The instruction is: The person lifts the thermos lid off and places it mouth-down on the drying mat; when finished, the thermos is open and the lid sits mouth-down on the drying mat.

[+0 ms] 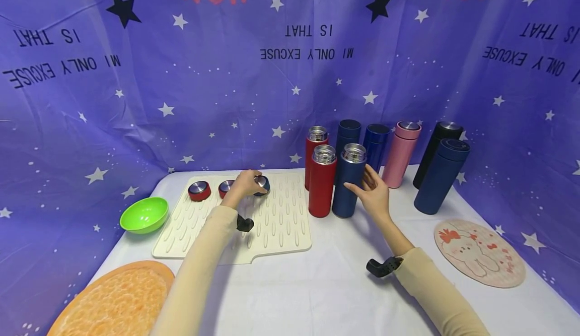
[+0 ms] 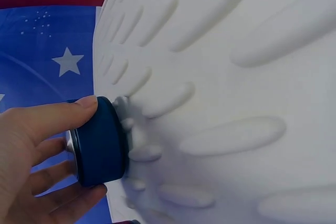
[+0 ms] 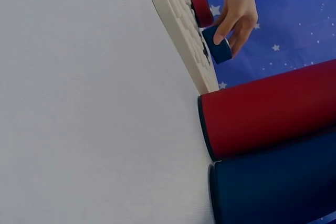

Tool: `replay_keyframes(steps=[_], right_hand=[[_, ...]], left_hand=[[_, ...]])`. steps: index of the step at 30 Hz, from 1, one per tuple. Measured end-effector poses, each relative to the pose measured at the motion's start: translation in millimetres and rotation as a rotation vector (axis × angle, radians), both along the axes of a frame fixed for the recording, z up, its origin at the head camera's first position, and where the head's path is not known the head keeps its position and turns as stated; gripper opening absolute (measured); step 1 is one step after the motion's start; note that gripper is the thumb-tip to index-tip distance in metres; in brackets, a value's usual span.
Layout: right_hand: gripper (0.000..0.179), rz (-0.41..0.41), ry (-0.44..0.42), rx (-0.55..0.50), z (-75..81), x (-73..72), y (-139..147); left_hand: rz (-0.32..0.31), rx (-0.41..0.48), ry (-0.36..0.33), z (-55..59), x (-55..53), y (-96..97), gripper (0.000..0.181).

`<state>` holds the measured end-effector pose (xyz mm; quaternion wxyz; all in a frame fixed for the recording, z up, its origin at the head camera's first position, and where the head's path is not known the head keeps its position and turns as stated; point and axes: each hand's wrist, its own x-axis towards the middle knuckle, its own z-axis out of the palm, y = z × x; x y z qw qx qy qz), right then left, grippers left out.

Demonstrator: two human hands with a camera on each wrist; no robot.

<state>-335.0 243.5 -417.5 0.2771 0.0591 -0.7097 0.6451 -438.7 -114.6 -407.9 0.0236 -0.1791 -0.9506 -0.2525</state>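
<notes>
My left hand [image 1: 246,183] pinches a dark blue bottle lid [image 2: 101,142] between thumb and fingers at the mat's surface. Two red lids, a left one [image 1: 199,190] and a right one [image 1: 225,188] partly covered by that hand, rest on the cream ridged mat [image 1: 285,243]. My right hand [image 1: 375,197] holds an uncapped blue thermos bottle [image 1: 346,195], thumb across its front and fingers at its far right side. This bottle stands upright beside an uncapped red thermos bottle [image 1: 320,190]. The right wrist view hides the right hand's fingers.
Behind stand another uncapped red bottle [image 1: 310,159] and several capped ones, including a pink bottle [image 1: 399,159], a black bottle [image 1: 428,157] and a blue bottle [image 1: 437,185]. A green bowl [image 1: 145,215], an orange round mat [image 1: 122,300] and a pink round mat [image 1: 480,253] lie around the sides.
</notes>
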Motion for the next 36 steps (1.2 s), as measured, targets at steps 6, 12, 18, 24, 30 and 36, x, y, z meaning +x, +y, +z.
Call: replay_keyframes(steps=[6,12,18,24,30,36], right_hand=[[0.080,0.037,0.001,0.003,11.3,13.0,-8],[0.078,0.051,0.020,0.022,18.1,21.9,-14],[0.075,0.073,0.022,0.012,11.2,17.0,-6],[0.064,0.060,0.022,0.015,0.9,9.0,3],[0.055,0.082,0.059,-0.026,8.4,14.3,7],[0.051,0.060,0.089,-0.027,23.6,26.0,9]], left_hand=[[-0.005,0.002,-0.007,-4.5,0.1,0.4,0.064],[-0.004,0.012,0.011,-4.9,1.3,-0.4,0.067],[0.005,0.059,-0.007,-6.7,4.8,-5.0,0.068],[0.000,0.087,-0.009,-9.2,5.4,-7.9,0.066],[-0.001,0.108,0.012,-9.8,9.4,-11.1,0.064],[0.037,0.201,0.009,-9.3,20.5,-18.7,0.062]])
